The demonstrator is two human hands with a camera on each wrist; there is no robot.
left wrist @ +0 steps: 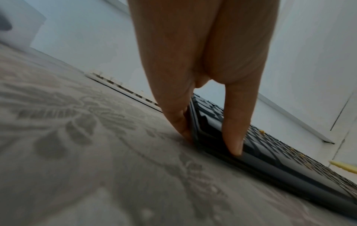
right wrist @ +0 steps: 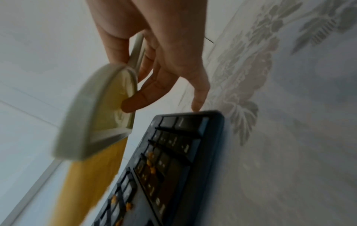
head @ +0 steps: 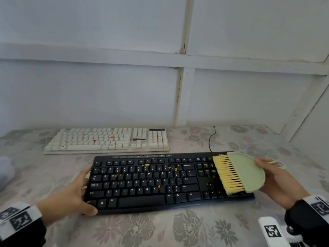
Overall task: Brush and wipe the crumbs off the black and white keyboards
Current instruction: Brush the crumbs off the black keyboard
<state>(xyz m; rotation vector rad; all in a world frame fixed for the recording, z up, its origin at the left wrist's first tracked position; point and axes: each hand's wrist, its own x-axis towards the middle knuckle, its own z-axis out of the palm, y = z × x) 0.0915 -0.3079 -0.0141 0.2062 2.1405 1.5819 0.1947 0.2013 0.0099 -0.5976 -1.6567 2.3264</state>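
The black keyboard (head: 151, 182) lies in front of me with orange crumbs (head: 146, 165) scattered over its keys. My left hand (head: 76, 191) grips its left end, thumb at the front corner and fingers (left wrist: 173, 107) against the side edge. My right hand (head: 274, 177) holds a pale green brush (head: 245, 172) by its flat body. The yellow bristles (head: 227, 175) lie over the number pad at the right end. In the right wrist view the brush (right wrist: 92, 119) is tilted above the keys (right wrist: 173, 168) and my little finger touches the keyboard's end. The white keyboard (head: 106, 139), also crumbed, sits behind.
Both keyboards rest on a table with a floral cloth (head: 195, 229). A black cable (head: 211, 139) runs from the black keyboard toward the white panelled wall close behind. A pale object (head: 5, 168) shows at the far left edge.
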